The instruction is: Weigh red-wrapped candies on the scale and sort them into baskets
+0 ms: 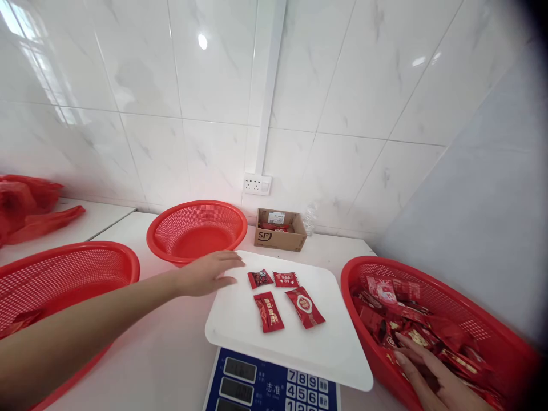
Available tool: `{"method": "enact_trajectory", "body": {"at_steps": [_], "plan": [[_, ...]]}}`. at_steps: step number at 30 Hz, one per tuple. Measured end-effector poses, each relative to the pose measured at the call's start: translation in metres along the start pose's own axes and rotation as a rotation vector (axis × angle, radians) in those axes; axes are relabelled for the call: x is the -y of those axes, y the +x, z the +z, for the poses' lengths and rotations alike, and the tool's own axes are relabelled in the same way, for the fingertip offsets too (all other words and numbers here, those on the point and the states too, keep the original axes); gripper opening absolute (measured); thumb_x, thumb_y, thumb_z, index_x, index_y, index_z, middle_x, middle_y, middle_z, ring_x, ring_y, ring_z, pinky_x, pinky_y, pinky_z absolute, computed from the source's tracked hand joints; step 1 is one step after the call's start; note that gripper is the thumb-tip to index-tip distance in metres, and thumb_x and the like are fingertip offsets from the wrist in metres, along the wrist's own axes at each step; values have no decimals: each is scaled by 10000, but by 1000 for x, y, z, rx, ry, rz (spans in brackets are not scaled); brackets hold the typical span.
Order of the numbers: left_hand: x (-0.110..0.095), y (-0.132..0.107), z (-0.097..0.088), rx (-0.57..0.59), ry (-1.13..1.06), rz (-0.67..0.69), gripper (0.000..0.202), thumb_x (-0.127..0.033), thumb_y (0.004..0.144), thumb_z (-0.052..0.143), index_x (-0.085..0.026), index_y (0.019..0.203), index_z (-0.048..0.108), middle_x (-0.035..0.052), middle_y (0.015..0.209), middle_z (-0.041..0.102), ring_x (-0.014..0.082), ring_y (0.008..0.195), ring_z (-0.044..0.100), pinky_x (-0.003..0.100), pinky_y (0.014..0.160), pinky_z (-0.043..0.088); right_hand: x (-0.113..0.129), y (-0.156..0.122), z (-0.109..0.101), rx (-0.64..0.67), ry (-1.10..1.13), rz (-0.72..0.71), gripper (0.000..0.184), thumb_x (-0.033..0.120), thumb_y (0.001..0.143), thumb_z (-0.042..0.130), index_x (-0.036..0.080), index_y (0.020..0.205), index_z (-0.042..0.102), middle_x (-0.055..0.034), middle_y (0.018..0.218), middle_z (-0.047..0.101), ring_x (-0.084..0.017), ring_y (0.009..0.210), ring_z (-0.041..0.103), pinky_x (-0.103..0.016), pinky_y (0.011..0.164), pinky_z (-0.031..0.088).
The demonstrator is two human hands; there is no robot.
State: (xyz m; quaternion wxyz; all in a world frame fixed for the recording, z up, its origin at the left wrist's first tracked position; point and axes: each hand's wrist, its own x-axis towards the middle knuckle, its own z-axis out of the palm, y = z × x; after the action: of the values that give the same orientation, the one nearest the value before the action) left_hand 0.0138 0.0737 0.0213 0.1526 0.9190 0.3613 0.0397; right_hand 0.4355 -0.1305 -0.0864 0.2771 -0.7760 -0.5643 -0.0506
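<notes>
My left hand (pixel 209 274) is open, fingers stretched out over the left edge of the white weighing pan (pixel 338 354), holding nothing. Four small red packets lie apart on the pan: a small dark-printed one (pixel 260 278), another small one (pixel 286 279), a longer one (pixel 269 312) and a larger one with a round white emblem (pixel 305 307). At the lower right, my right hand (pixel 428 371) reaches into a red basket (pixel 509 342) heaped with red wrapped packets (pixel 411 319). Its thumb and forefinger are slightly apart at the packets, with no lifted packet visible.
Below the pan is the blue scale panel (pixel 274 385) with displays and keys. A red basket (pixel 197 228) stands behind left; another red basket (pixel 107 257) holds some packets under my left arm. A small cardboard box (pixel 280 240) stands by the tiled wall; red plastic bags (pixel 29 205) lie far left.
</notes>
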Motion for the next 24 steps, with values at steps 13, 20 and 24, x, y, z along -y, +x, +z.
{"method": "enact_trajectory", "body": {"at_steps": [13, 20, 24], "plan": [[-32, 57, 4, -114, 232, -68, 348, -83, 797, 409, -198, 1055, 613, 106, 1031, 615, 255, 1008, 550, 359, 800, 472, 27, 1, -16, 18, 56, 118, 424, 558, 772, 508, 281, 1040, 685, -17, 956, 747, -204, 727, 714, -254, 561, 558], [-22, 40, -22, -164, 231, -94, 352, -174, 860, 381, -222, 1136, 594, 63, 1246, 578, 264, 1177, 487, 428, 975, 403, 40, 3, -22, 30, 26, 161, 455, 580, 780, 468, 280, 1045, 686, -35, 969, 743, -207, 650, 693, -283, 553, 548], [-60, 29, 16, 110, 128, 222, 549, -42, 741, 452, -289, 1222, 547, -31, 1300, 573, 182, 1249, 461, 312, 1028, 389, 44, 3, -24, 31, 29, 172, 460, 573, 780, 467, 274, 1055, 680, -29, 960, 745, -203, 632, 688, -284, 557, 546]]}}
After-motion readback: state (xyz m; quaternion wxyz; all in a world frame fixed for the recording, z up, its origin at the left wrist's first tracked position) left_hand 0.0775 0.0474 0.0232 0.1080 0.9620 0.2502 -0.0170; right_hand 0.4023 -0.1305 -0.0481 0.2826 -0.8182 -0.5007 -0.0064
